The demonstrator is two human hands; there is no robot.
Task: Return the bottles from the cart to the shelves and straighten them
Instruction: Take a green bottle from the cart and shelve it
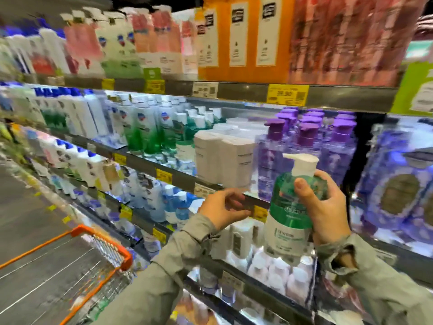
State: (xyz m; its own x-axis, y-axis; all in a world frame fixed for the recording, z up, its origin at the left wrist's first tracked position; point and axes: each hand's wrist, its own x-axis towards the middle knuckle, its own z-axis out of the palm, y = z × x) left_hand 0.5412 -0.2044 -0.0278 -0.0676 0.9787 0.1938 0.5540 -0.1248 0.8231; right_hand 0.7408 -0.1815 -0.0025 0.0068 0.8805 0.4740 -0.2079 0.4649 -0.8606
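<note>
My right hand (328,207) grips a green pump bottle (289,216) with a white pump head, held upright in front of the shelves. Its thumb lies across the bottle's shoulder. My left hand (225,211) hovers just left of the bottle with its fingers loosely curled, near the front edge of a shelf (150,165), and holds nothing. The orange-rimmed wire cart (103,247) stands at the lower left; its contents are blurred. Rows of green and white bottles (145,130) fill the middle shelf to the left.
Purple-capped bottles (307,137) and white boxes (222,158) stand on the shelf right behind my hands. Orange packs (246,38) fill the top shelf. Small white bottles (276,270) sit on the shelf below. The aisle floor (25,207) runs along the left.
</note>
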